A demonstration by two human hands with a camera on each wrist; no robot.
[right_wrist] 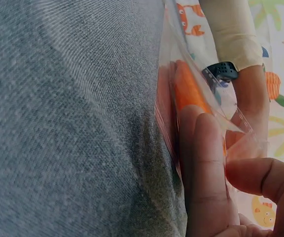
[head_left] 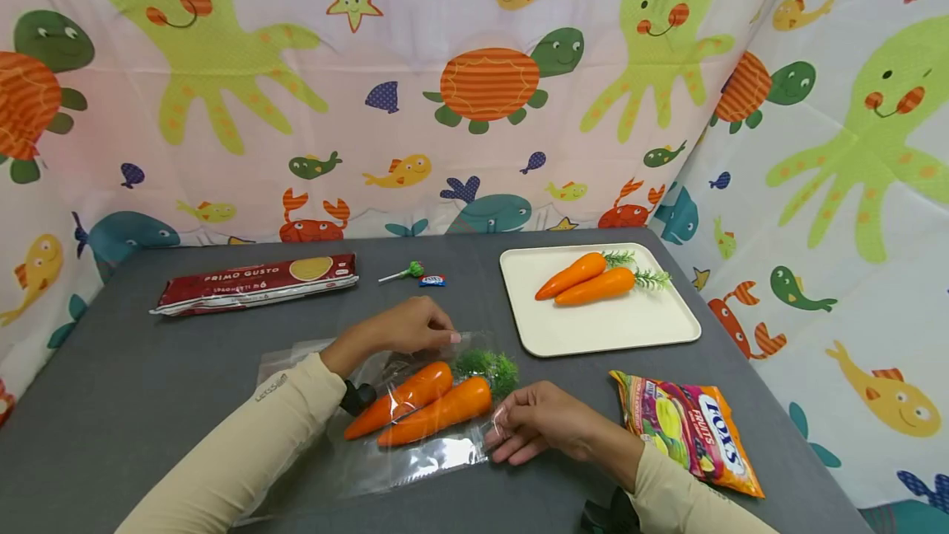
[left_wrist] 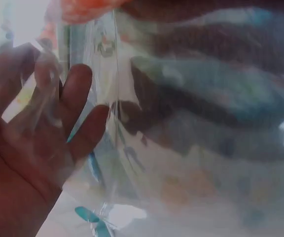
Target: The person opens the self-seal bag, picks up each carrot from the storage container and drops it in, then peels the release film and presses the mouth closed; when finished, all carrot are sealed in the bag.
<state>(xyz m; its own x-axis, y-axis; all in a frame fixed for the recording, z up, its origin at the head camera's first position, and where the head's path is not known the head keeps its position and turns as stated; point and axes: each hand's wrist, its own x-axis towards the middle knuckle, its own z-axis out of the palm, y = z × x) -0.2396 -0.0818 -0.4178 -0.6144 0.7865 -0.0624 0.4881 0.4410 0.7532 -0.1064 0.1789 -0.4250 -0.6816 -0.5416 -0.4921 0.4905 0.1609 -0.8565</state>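
A clear plastic bag (head_left: 415, 468) lies on the grey table with two toy carrots (head_left: 437, 412) in it, their green tops towards its right end. At the bag's far right edge, my left hand (head_left: 406, 330) pinches the plastic between thumb and fingers. In the left wrist view, clear film hangs over part of the left hand (left_wrist: 38, 133). My right hand (head_left: 549, 420) pinches the near right corner of the bag. The right wrist view shows the right fingers (right_wrist: 206, 163) along the plastic, with an orange carrot (right_wrist: 189, 86) just beyond.
A cream tray (head_left: 608, 340) at the back right bears two more carrots (head_left: 596, 287). A colourful Fox's Fruits sweet packet (head_left: 689, 431) lies right of my right hand. Farther back are a red spaghetti pack (head_left: 255, 283), a green lollipop (head_left: 413, 269) and a small blue-and-red wrapped sweet (head_left: 432, 280).
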